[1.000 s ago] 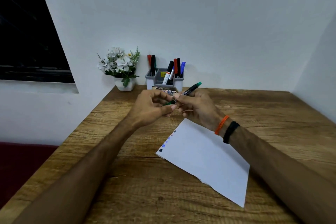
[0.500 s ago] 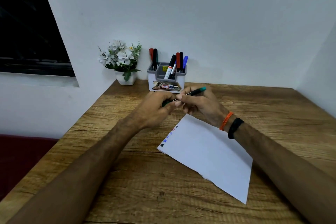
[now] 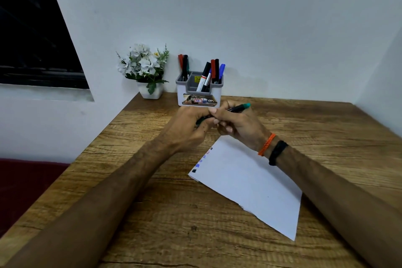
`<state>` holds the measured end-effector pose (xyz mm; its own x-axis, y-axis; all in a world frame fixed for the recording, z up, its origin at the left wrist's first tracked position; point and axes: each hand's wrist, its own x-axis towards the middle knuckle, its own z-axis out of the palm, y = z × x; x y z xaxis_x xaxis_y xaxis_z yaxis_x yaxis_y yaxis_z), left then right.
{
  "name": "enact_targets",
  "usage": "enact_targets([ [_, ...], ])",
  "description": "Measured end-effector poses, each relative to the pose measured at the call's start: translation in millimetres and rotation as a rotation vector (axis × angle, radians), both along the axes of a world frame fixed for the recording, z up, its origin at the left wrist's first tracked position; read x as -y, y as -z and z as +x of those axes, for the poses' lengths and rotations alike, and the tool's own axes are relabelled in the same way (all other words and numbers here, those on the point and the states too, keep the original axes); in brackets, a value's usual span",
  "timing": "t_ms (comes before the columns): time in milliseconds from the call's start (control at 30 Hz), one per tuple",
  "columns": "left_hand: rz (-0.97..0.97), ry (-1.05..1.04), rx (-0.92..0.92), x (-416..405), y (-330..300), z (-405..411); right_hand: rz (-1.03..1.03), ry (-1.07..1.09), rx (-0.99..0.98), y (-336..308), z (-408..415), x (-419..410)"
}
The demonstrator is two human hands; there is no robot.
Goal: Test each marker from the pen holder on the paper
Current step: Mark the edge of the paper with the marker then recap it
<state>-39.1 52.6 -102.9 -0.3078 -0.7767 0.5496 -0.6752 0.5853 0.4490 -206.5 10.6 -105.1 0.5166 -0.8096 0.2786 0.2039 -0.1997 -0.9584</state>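
Observation:
My right hand (image 3: 236, 124) grips a black marker with a green end (image 3: 239, 107), held above the wooden table in front of the pen holder. My left hand (image 3: 187, 128) curls round the marker's other end, which its fingers hide. Both hands meet just beyond the far corner of the white paper (image 3: 250, 180), which lies slanted on the table and bears several small colour marks along its left edge. The grey-and-white pen holder (image 3: 199, 91) stands at the back against the wall, with several red, black and blue markers (image 3: 214, 70) upright in it.
A small white pot of white flowers (image 3: 145, 72) stands left of the holder by the wall. The wooden table (image 3: 174, 224) ends at a left edge above a dark red surface (image 3: 26, 180). White walls close the back and right. A dark window (image 3: 32, 28) is at upper left.
Both hands with the marker stay together and have shifted slightly away from me, toward the holder; the view has tilted down a little. The marker's green end now lies flatter.

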Motion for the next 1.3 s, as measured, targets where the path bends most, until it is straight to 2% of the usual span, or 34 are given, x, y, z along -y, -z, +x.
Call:
enact_targets([
  [200,0.054,0.004,-0.031,3,-1,2,-0.023,-0.008,0.024,-2,-6,4],
  [333,0.167,-0.012,-0.115,-2,-5,-3,-0.135,0.147,-0.018,-3,-8,3],
  [400,0.262,-0.051,-0.148,-4,-6,0,-0.058,0.188,0.015,-5,-9,3],
  [467,0.296,-0.102,-0.113,-5,-7,5,0.036,0.189,0.016,-7,-14,5],
  [667,0.341,-0.153,0.006,-2,-8,13,0.142,0.073,-0.035,-10,-22,3],
  [833,0.365,-0.164,0.041,-1,-7,13,0.021,0.168,-0.099,-7,-19,0],
  [1100,0.434,-0.109,0.078,-3,-8,12,0.037,0.121,-0.198,-8,-19,-7],
  [1300,0.484,-0.051,0.163,-1,-6,11,0.009,0.205,-0.273,12,-27,-9],
])
